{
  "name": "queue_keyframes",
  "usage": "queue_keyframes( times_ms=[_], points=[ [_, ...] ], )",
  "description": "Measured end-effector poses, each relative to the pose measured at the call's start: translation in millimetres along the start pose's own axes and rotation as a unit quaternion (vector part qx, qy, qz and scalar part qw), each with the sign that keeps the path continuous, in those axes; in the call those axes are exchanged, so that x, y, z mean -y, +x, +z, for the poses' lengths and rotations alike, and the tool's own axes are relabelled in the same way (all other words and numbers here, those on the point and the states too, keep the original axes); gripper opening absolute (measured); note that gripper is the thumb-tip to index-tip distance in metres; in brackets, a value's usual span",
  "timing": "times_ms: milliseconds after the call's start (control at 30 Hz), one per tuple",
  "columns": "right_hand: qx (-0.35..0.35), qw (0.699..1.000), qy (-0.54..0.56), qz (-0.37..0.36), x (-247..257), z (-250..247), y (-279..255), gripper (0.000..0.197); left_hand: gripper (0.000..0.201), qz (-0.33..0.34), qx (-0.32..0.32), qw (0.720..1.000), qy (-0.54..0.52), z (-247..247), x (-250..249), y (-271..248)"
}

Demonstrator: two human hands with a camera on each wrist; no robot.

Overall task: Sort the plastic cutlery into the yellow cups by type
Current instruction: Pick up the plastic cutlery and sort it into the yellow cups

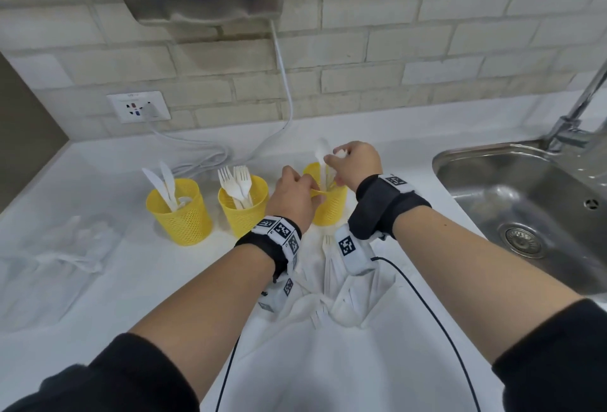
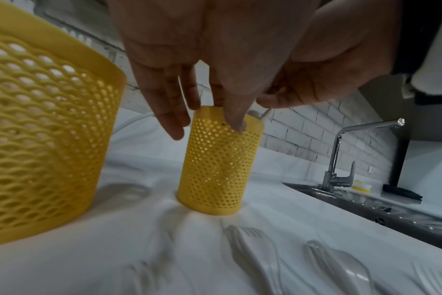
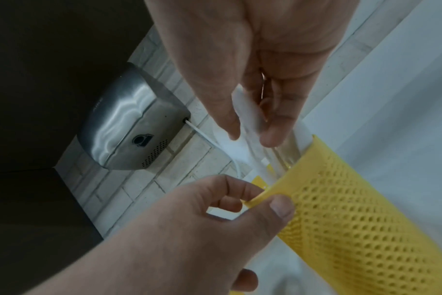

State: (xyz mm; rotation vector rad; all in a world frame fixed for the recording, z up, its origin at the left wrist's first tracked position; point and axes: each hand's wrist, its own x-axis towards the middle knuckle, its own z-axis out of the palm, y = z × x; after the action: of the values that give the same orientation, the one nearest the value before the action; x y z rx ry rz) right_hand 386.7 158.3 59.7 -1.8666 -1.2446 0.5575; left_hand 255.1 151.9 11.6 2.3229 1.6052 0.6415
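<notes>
I am seeing loose forks [image 2: 253, 247] lying nearest on the white worktop [image 1: 98, 296], beside a steel sink [image 1: 525, 201] under a tiled wall. My left hand [image 1: 292, 201] is pinching the right yellow cup's [image 1: 330, 211] rim; my right hand [image 1: 356, 165] is pinching a spoon [image 1: 323, 162] standing inside it.

White counter [image 1: 108, 283], sink [image 1: 525, 201] set into right end. On it, three yellow mesh cups in row: left cup [image 1: 180, 214] holding knives, middle cup [image 1: 241, 211] holding forks, right cup [image 1: 330, 208] holding spoons. Clear plastic wrapper [image 1: 65, 247] crumpled on left part, apart from cups. White cloth [image 1: 348, 300] spread in front of right cup, loose forks [image 1: 326, 242] lying on it. White cable [image 1: 200, 162] coiled behind cups, near wall.
</notes>
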Motion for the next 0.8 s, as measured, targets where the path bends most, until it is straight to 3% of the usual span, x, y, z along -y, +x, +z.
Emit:
queue_keyframes(
  times_ms=[100, 200, 267, 367, 467, 533, 633, 800],
  points=[
    [-0.027, 0.998, 0.052, -0.019, -3.6, -3.3, -6.7, 0.039, 0.030, 0.002, 0.000, 1.000, -0.019, -0.9, -1.1, -2.4],
    [-0.077, 0.994, 0.055, -0.047, -8.5, -10.3, -23.3, 0.022, 0.031, -0.006, 0.020, 1.000, -0.022, -4.6, -2.0, -4.6],
    [-0.072, 0.995, 0.063, -0.030, -14.6, -13.1, -40.3, 0.017, 0.036, -0.011, 0.030, 0.999, -0.030, -9.2, -0.9, -10.8],
    [0.021, 1.000, 0.014, 0.011, -32.8, -12.2, -65.6, 0.034, 0.034, -0.002, 0.027, 0.999, -0.037, -18.5, 3.4, -31.5],
    [0.134, 0.984, -0.108, 0.038, -53.6, -11.9, -85.1, 0.032, 0.026, -0.026, 0.090, 0.996, 0.007, -28.1, 14.7, -60.6],
    [0.165, 0.962, -0.210, 0.064, -66.5, -14.1, -95.0, 0.033, 0.039, -0.054, 0.149, 0.986, 0.052, -31.2, 27.2, -80.4],
    [0.179, 0.924, -0.319, 0.108, -85.2, -15.1, -110.0, 0.054, 0.068, -0.106, 0.208, 0.967, 0.104, -34.4, 45.3, -108.3],
    [0.186, 0.907, -0.354, 0.130, -96.6, 4.0, -129.4, 0.085, 0.119, -0.156, 0.289, 0.932, 0.149, -34.7, 63.9, -144.1]
  ],
)
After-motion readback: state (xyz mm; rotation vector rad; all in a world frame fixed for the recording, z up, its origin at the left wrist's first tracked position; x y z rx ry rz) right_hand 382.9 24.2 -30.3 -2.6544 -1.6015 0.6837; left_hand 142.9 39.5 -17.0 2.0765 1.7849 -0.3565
